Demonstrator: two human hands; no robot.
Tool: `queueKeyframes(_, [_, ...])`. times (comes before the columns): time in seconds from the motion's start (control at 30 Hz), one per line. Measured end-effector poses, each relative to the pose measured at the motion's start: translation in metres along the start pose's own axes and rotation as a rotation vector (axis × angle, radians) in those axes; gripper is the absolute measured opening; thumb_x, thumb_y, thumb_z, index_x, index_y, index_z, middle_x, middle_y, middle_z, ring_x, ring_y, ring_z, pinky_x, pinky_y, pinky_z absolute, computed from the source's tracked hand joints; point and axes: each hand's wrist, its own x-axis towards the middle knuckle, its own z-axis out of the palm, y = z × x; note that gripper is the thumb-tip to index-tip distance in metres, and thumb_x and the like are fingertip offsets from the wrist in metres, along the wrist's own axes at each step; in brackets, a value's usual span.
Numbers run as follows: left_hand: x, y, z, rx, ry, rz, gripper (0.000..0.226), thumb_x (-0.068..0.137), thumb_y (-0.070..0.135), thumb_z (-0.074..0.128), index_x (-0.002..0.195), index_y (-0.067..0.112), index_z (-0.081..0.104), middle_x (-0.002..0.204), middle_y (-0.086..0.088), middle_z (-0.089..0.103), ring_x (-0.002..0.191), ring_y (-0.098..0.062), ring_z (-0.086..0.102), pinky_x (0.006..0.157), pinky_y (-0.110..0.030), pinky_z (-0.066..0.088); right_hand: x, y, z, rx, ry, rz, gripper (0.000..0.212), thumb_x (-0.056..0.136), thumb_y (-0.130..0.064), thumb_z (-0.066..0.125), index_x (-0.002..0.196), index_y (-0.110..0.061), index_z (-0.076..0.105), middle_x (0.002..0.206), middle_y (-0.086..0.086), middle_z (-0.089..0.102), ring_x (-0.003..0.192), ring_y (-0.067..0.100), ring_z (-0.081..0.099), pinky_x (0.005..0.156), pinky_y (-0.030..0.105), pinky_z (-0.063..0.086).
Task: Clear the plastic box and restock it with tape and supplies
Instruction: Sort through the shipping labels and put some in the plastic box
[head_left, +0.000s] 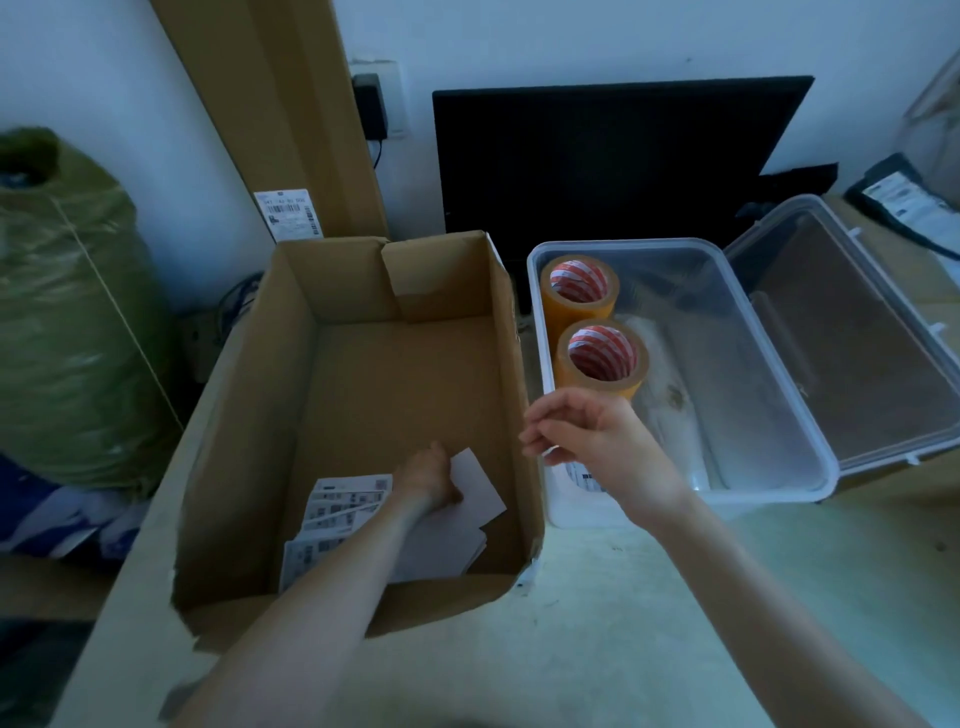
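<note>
The clear plastic box (779, 415) stands open on the table, its lid (852, 332) folded back to the right. Two rolls of yellow tape (579, 291) (602, 358) stand along its left wall, with pale wrapped items (670, 395) beside them and a printed label (587, 478) at its near-left corner. My right hand (587, 431) hovers over that corner, fingers loosely curled and holding nothing. My left hand (428, 475) reaches down into the cardboard box (363, 280) and holds white paper slips (478, 483) on a pile of printed labels (337, 504); its fingertips are hidden.
A dark monitor (613, 156) leans against the wall behind both boxes. A tall cardboard sheet (291, 119) stands at the back left, a green sack (67, 322) left of the table. Black packets (904, 202) lie at the far right.
</note>
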Motion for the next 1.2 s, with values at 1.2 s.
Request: queueKeyframes(1.2, [-0.123,-0.061,-0.053,-0.738,0.718,0.712,0.010,0.077,0.004,0.071,0.083,0.007,0.064,0.112,0.011,0.056,0.118,0.000,0.052,0.070,-0.022,0.058,0.025,0.023,0.080,0.615,-0.045,0.420,0.046,0.085,-0.012,0.069,0.127,-0.006,0.050,0.107,0.013,0.071,0.097,0.023,0.071,0.090,0.038,0.055])
